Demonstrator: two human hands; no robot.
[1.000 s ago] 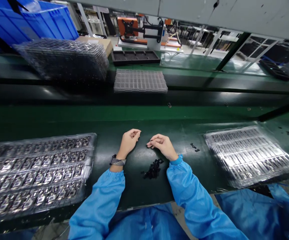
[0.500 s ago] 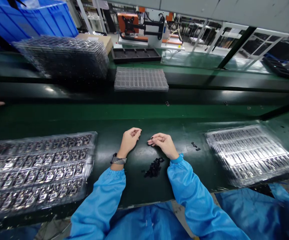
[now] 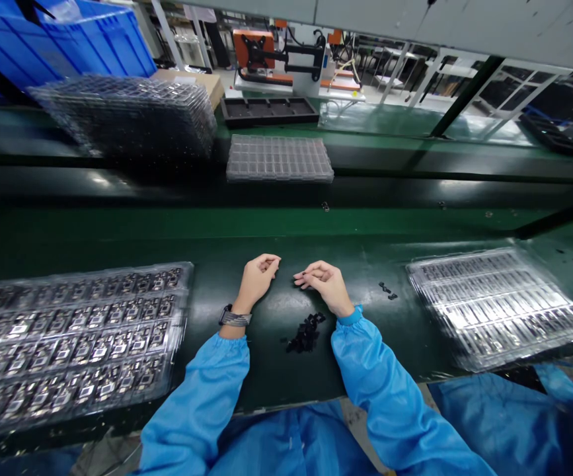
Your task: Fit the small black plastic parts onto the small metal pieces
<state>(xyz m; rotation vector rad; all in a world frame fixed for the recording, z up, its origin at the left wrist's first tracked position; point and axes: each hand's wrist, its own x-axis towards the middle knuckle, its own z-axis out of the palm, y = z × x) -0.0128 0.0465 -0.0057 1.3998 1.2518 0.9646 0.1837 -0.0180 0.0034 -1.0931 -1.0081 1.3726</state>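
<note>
We noted that a small part [image 3: 325, 206] on the green strip [image 3: 191, 223] past the worktop's [image 3: 291, 381] back edge had slid left, while the black pieces [image 3: 306, 332] stayed heaped toward its front edge; we judged the handwork unaffected. Left hand [image 3: 257, 276]: thumb and fingertips together, contents hidden. Right hand [image 3: 326, 287]: fingers loosely curled, a dark bit [image 3: 305, 273] among them; we could not tell whether it was gripped.

Pile [image 3: 306, 336] between sleeves [image 3: 209, 390], left tray [image 3: 179, 330], right tray [image 3: 433, 306] outward
</note>
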